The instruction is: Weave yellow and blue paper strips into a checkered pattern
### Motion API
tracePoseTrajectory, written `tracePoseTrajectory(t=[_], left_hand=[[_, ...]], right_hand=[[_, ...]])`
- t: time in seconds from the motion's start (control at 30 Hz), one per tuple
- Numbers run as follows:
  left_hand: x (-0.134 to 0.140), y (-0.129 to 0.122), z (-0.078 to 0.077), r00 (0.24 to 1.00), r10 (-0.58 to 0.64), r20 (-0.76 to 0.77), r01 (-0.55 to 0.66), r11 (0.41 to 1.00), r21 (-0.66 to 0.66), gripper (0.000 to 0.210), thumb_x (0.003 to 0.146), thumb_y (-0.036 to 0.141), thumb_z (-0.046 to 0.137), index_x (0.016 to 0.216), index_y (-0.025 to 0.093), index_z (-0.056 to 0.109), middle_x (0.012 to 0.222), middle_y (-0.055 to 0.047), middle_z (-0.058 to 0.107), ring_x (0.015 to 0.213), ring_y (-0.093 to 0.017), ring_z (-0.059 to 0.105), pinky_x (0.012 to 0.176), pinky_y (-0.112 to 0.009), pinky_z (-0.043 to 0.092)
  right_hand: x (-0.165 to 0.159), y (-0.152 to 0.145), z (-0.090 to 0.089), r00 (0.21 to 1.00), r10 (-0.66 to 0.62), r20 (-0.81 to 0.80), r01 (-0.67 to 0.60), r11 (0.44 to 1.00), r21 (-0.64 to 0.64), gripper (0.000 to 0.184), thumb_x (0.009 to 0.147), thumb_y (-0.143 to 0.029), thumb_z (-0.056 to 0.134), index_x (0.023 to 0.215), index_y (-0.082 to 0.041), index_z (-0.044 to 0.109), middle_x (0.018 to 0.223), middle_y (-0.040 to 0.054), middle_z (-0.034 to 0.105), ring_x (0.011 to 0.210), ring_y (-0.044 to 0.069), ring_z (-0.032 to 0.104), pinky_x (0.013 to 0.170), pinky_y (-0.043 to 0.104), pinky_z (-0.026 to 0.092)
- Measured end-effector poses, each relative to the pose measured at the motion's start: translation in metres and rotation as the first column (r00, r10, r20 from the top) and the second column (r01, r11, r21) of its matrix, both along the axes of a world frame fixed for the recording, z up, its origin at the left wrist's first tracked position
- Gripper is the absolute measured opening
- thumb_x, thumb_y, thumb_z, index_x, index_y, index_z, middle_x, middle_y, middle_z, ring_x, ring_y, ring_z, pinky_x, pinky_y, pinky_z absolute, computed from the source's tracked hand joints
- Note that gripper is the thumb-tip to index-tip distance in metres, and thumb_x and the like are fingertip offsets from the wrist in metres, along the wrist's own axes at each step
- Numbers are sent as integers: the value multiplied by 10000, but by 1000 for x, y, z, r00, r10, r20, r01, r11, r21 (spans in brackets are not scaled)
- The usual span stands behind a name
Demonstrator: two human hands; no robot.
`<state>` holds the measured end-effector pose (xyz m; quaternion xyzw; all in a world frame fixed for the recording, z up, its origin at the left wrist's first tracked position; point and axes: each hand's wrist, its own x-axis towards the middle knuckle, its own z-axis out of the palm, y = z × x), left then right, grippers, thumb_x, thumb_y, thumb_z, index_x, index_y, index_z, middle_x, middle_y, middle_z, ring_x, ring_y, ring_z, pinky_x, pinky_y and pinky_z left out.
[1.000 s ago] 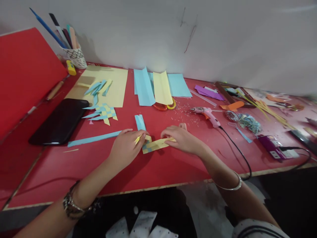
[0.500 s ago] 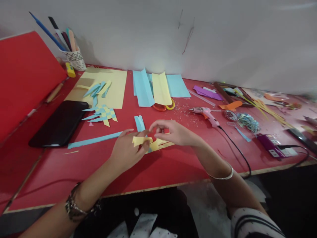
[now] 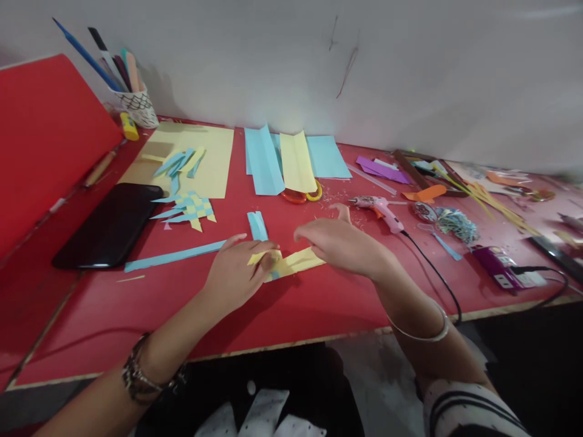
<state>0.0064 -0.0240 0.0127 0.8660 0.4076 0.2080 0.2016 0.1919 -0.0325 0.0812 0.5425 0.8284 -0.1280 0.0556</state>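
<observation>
My left hand (image 3: 237, 267) pinches a yellow paper strip (image 3: 303, 261) at the crossing of blue and yellow strips, with thumb and fingers closed over it. The strip's flat yellow end runs out to the right along the table. A blue paper strip (image 3: 258, 227) stands out behind my left fingers, and a long blue strip (image 3: 177, 257) reaches left from the hand. My right hand (image 3: 344, 243) hovers over the yellow strip's right end, fingers bent and apart, holding nothing I can see. Part of the crossing is hidden under my left fingers.
A woven blue-and-yellow paper piece (image 3: 194, 207) lies beside a black phone (image 3: 109, 227). Folded blue paper (image 3: 264, 161) and yellow paper (image 3: 297, 162) partly cover scissors (image 3: 314, 191). A pink glue gun (image 3: 380, 209), with its cord, lies to the right. A pen cup (image 3: 139, 109) stands back left.
My right hand has moved right, away from my left fingers, and its fingers have spread. More of the yellow strip shows between the hands. My left fingers have folded the short yellow end down.
</observation>
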Motion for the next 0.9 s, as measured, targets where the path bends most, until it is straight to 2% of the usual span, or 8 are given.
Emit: tracePoseTrajectory(t=[0.1,0.2,0.43,0.57,0.63,0.73,0.8,0.9], left_hand=[[1,0,1,1000,11,-4,-11,1000,3,345,860,282,264,937,226,596,903,-14,706,824,-174,630,914,-387,343],[1,-1,2,999,15,-47,-13,999,41,363,833,236,254,973,221,589,888,-25,705,829,-178,627,915,-386,350],[3,-2,6,990,-7,-144,11,999,32,329,780,414,377,691,197,608,626,-34,659,688,-224,614,881,-437,385],[3,0,2,986,17,-168,-2,996,89,286,779,271,338,724,193,607,675,-48,670,738,-231,618,878,-424,392],[2,1,0,985,-10,-170,25,996,88,282,761,207,321,741,196,602,744,-49,681,765,-223,620,907,-430,368],[0,1,0,992,-23,-122,29,999,46,318,794,176,276,811,205,592,830,-24,690,806,-197,620,955,-432,314],[0,1,1,996,-16,-83,17,1000,3,351,837,184,235,833,209,585,843,-7,690,822,-181,620,966,-427,294],[0,1,1,998,-12,-67,11,1000,-28,355,859,199,222,827,207,576,834,-3,687,811,-172,617,962,-422,289]], right_hand=[[-3,1,1,998,-5,-64,2,999,-39,234,725,-31,390,808,-182,549,634,-20,534,594,111,452,825,399,248],[-9,4,1,954,-21,-301,6,999,-52,184,805,-128,404,908,-188,544,651,-31,549,606,100,471,847,385,262],[-31,7,-14,683,-96,-724,-55,982,-182,163,782,-151,475,936,-175,523,730,-21,550,689,94,528,687,247,402],[-38,8,-23,555,-171,-814,-129,949,-287,155,799,-179,471,950,-177,506,747,-15,543,684,85,537,627,215,436],[-33,6,-24,573,-159,-804,-96,961,-259,167,821,-217,458,978,-180,499,771,-3,561,703,95,549,645,227,449],[-16,-6,-23,733,-127,-668,147,989,-27,190,835,-267,451,991,-177,512,880,47,590,815,147,559,741,293,443],[-2,-20,-27,878,-228,-421,335,921,200,183,813,-237,470,966,-167,542,938,94,594,901,220,541,809,382,401],[13,-40,-42,852,-453,-261,514,816,263,206,820,-247,439,988,-180,538,910,107,596,874,254,542,755,409,403]])
